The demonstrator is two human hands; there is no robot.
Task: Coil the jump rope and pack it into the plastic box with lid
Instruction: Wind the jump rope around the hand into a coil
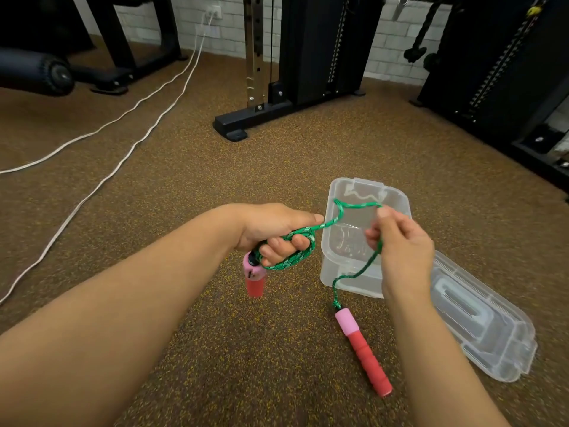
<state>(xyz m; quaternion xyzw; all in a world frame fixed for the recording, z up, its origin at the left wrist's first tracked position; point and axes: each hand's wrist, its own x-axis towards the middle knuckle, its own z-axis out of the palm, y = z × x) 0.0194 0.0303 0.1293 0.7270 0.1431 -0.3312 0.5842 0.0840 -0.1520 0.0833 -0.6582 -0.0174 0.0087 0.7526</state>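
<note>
My left grip (277,232) clutches the coils; right grip (400,241) pinches the green rope (354,206), loose handle (365,352) trailing toward 6 o'clock.

The jump rope cord (354,205) is braided green-and-white fibre with a woven, slightly rough look. Its two handles, one hanging (255,277) and one lying on the floor (365,354), have matt red foam-like grips with ribbed rings and smooth pink plastic caps. The box (341,192) and its lid (480,318) are clear, glossy moulded plastic. The floor (184,186) is speckled brown, granular and matt. The machine frame (234,126) is matt black painted metal, its perforated upright (255,50) shiny steel.
</note>
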